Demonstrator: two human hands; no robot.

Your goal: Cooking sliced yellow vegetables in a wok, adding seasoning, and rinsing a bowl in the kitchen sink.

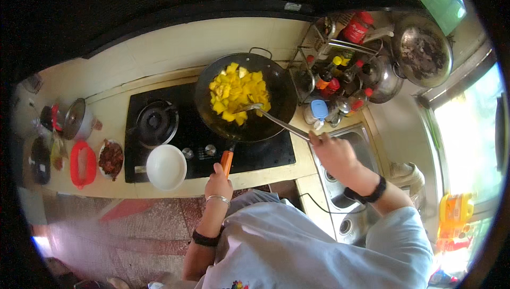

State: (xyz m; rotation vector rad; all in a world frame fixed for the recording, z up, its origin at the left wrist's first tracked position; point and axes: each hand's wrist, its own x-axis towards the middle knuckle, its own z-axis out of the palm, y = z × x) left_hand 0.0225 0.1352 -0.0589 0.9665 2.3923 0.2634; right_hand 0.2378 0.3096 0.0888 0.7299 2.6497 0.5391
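A dark wok (pixel 279 90) sits over the right burner of a black gas hob (pixel 255 151). Yellow chopped pieces of food (pixel 239 90) lie heaped in it, towards its left side. My left hand (pixel 218 184) grips the wok's orange handle (pixel 226 161) at the front. In my right hand (pixel 334 153) is the metal shaft of a spatula (pixel 283 124), whose head rests among the yellow pieces near the wok's middle. A white bowl (pixel 166 167) stands on the hob's front left, below the bare left burner (pixel 157 122).
Left of the hob are a plate of dark reddish food (pixel 111 159), a red tray (pixel 83 165) and a lidded pot (pixel 78 120). Bottles (pixel 324 78) and a blue-lidded jar (pixel 318 110) crowd the back right, by a metal rack (pixel 352 46). A steel sink (pixel 350 141) lies right.
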